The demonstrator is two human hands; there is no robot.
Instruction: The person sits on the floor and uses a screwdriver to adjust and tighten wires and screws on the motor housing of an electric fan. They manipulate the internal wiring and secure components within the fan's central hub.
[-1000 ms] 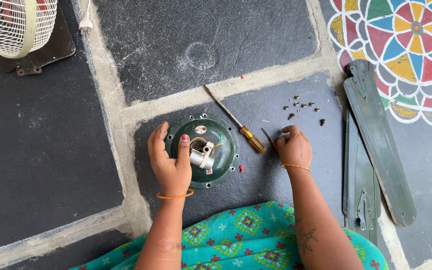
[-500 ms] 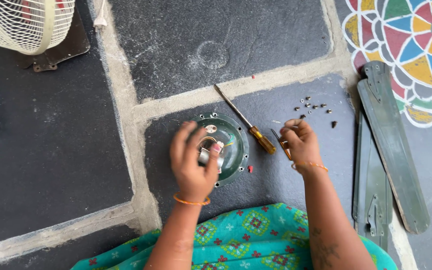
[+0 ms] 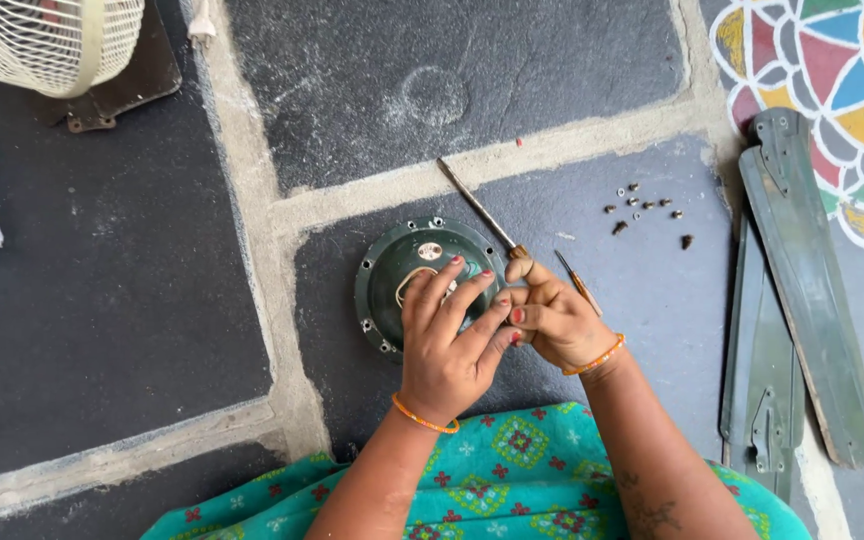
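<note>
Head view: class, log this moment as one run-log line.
left hand: on green fan housing | right hand: beside it, fingers curled | screwdriver, screws: on floor

- left hand point(image 3: 445, 350): red-painted nails, thin orange bangle point(image 3: 424, 419) at wrist
- right hand point(image 3: 555, 320): red nails, orange bangle point(image 3: 597, 356)
- right forearm: dark tattoo point(image 3: 647, 512)
- turquoise garment point(image 3: 512, 470), red and green diamond print

No packages, signs or screens show anywhere on this stone floor. The only label-like thing is a small round pale sticker point(image 3: 430, 251) on top of the dark green round metal motor housing point(image 3: 382, 290), just beyond the fingertips.
</note>
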